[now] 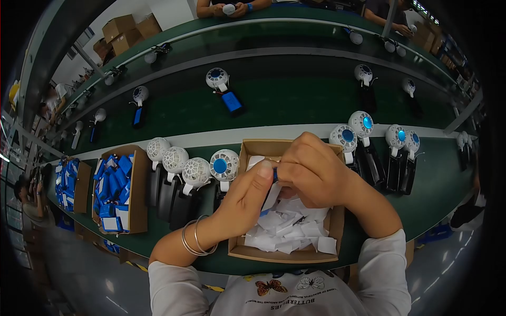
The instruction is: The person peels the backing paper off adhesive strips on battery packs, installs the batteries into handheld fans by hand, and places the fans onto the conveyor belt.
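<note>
Both of my hands meet above an open cardboard box (284,257) of white paper pieces (284,229). My left hand (247,195), with bangles at its wrist, pinches a small blue item (274,175) with a white strip hanging below it. The fingers of my right hand (313,171) are closed against the same item, and what they grip is hidden. White round fan heads with black handles lie to the left of the box; one (224,165) with a blue centre is closest to my left hand. More fan units (345,138) lie beyond my right hand.
Two cardboard boxes (138,195) (81,189) of blue battery packs (112,184) are at the left. Behind a pale rail, a green conveyor (295,105) carries spaced fan units. Other people's hands (229,9) work across the line; a person (34,203) is at far left.
</note>
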Available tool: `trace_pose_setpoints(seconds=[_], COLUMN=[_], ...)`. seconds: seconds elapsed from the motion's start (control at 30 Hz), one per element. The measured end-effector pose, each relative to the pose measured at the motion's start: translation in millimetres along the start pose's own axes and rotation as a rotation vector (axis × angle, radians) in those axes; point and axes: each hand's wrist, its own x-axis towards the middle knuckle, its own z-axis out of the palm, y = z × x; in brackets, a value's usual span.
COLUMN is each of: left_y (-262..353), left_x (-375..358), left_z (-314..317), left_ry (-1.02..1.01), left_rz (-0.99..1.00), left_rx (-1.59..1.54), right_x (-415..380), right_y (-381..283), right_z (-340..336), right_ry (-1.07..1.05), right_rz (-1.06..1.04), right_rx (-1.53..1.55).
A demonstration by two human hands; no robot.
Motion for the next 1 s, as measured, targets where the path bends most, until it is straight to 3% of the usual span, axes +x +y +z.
trace_pose_setpoints(seconds=[0.03, 0.1, 0.17, 0.2, 0.27, 0.3, 0.37, 0.4, 0.43, 0.47, 0.53, 0.6, 0.63, 0.7, 0.77, 0.9, 0.93, 1.0], left_y=[1, 10, 14, 13, 11, 15, 20, 18, 22, 30, 41, 52, 56, 50, 25, -54, -66, -92], left_x=[0, 11, 18, 20, 21, 17, 17, 19, 24, 29, 43, 71, 86, 124, 182, 288, 302, 319], left_z=[3, -3, -11, -14, -23, -26, -19, -11, -2, 8, 26, 34, 46, 54, 64, 101, 114, 135], left_ry=[0.044, 0.258, 0.245, 0.218, 0.187, 0.172, 0.290, 0.357, 0.304, 0.258, 0.160, 0.077, 0.117, 0.154, 0.067, -0.158, -0.180, -0.026], left_rz=[-0.050, -0.331, -0.230, -0.171, -0.059, -0.062, 0.104, 0.242, 0.368, 0.497, 0.556, 0.649, 0.605, 0.452, 0.165, -0.345, -0.442, -0.383], left_rx=[-0.055, -0.463, -0.463, -0.468, -0.479, -0.481, 0.060, 0.260, 0.542, 0.818, 0.878, 0.874, 0.674, 0.405, 0.184, 0.580, 0.621, 0.937], right_x=[-2, -5, -7, -9, -16, -14, -5, 8, 5, -1, -7, -9, -15, -22, -31, -31, -30, -27], right_y=[-1, -5, -14, -18, -26, -26, -19, -15, -12, -8, -5, 2, 8, 18, 23, 10, 5, 1], right_z=[0, -1, 2, 3, 2, -2, -27, -45, -46, -47, -63, -86, -104, -140, -173, -198, -196, -193], right_ry=[-0.043, -0.083, -0.344, -0.340, -0.758, -0.757, -0.561, -0.353, -0.167, 0.017, 0.008, 0.186, 0.283, 0.534, 0.713, 0.846, 0.813, 0.792], right_rz=[-0.046, -0.091, -0.078, -0.083, -0.012, 0.001, 0.372, 0.647, 0.718, 0.777, 0.836, 0.613, 0.469, 0.420, 0.271, 0.168, 0.224, 0.270], right_rx=[-0.036, -0.069, -0.044, -0.045, -0.004, -0.012, 0.150, 0.421, 0.527, 0.632, 0.653, 0.252, -0.081, -0.091, -0.072, -0.261, -0.396, -0.540])
